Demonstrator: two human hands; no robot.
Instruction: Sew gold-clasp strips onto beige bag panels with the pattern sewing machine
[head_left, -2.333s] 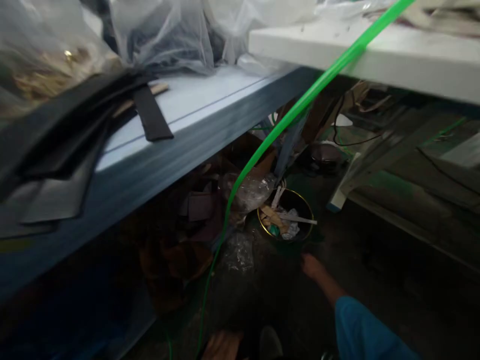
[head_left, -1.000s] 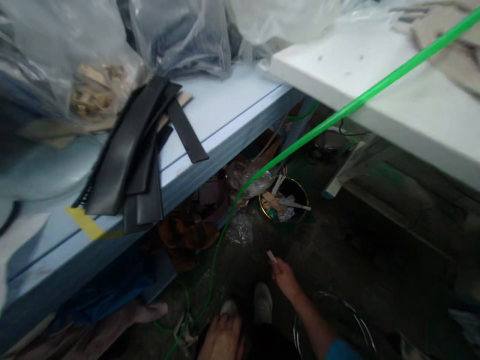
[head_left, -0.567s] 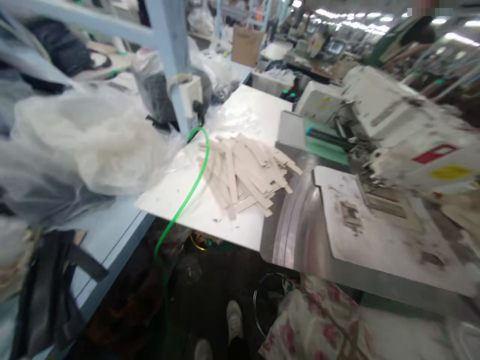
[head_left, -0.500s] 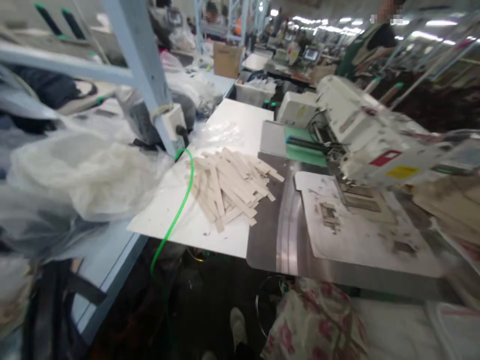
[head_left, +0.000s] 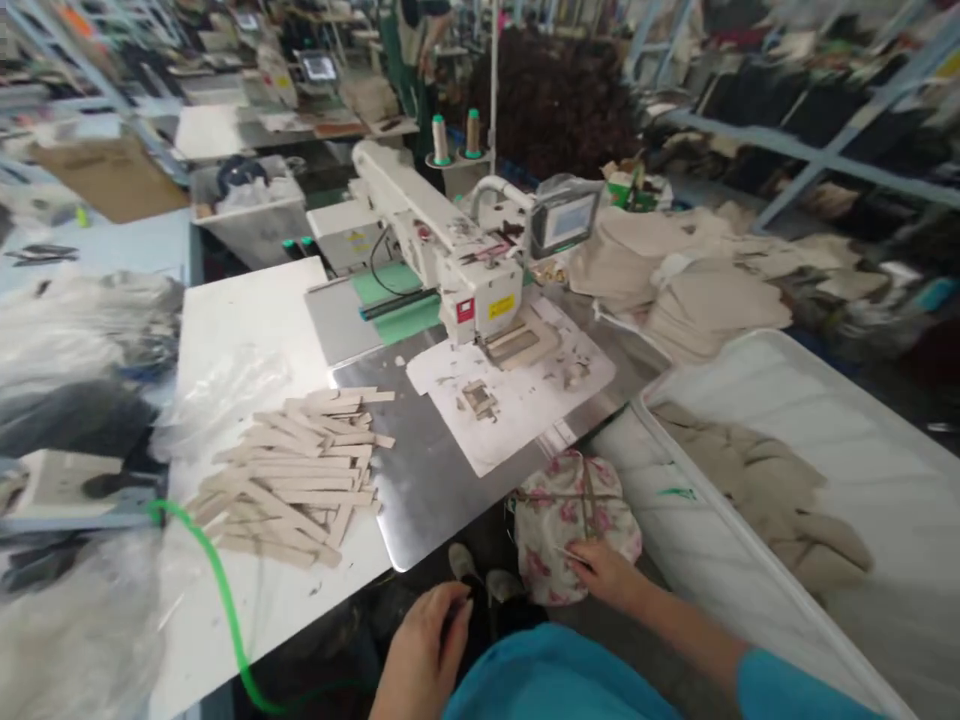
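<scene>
My right hand [head_left: 606,572] reaches down to a floral cloth bag [head_left: 559,500] that hangs under the table's front edge. Its fingers pinch what looks like a thin pale strip. My left hand [head_left: 422,652] rests on my lap in blue clothing, fingers laid loosely together and holding nothing. On the white tabletop [head_left: 240,320] to the left lies a pile of beige strips [head_left: 300,465]. Behind it stands a white sewing machine [head_left: 439,245], its head over a white template sheet [head_left: 517,395] on a metal plate [head_left: 427,470].
A large white bin [head_left: 825,420] at my right holds beige cut pieces [head_left: 772,495]. More beige pieces [head_left: 697,285] are stacked behind it, beside a small screen [head_left: 566,218]. A green hose [head_left: 217,600] crosses the table's left corner. Plastic bags [head_left: 75,340] crowd the left shelf.
The view has risen from the floor under the tables to the tabletop and swung right. My right hand, which picked up a small pale piece from the floor, is now at the floral bag.
</scene>
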